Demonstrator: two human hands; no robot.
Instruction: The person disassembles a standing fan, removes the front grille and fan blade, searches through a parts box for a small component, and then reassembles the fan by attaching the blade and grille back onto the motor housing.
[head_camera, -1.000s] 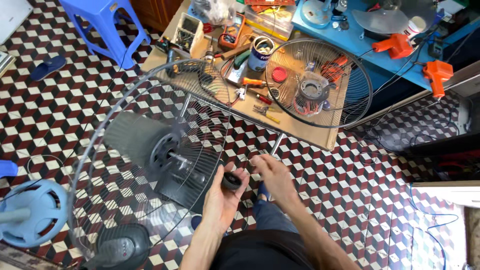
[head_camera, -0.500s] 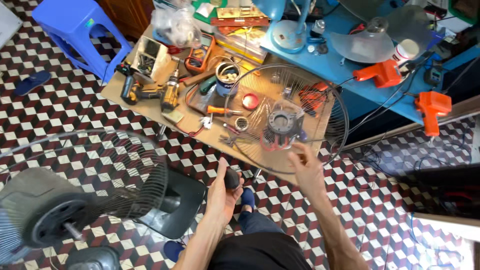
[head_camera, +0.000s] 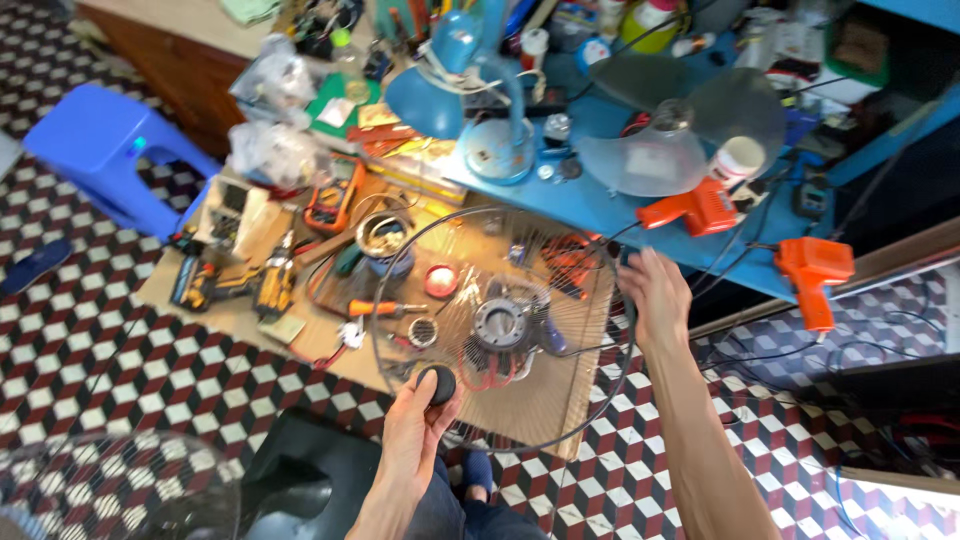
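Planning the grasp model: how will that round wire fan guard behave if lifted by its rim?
The wire fan guard is thin open wire, so probably light for its span. Gripped at one edge by the right hand, it may flex and sag. Its spokes could snag the tools lying on the cardboard sheet.

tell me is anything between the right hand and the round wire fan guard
Nothing visible. The right hand is already at the right rim of the wire fan guard, fingers on it. The left hand holds a small black cap at the guard's lower left.
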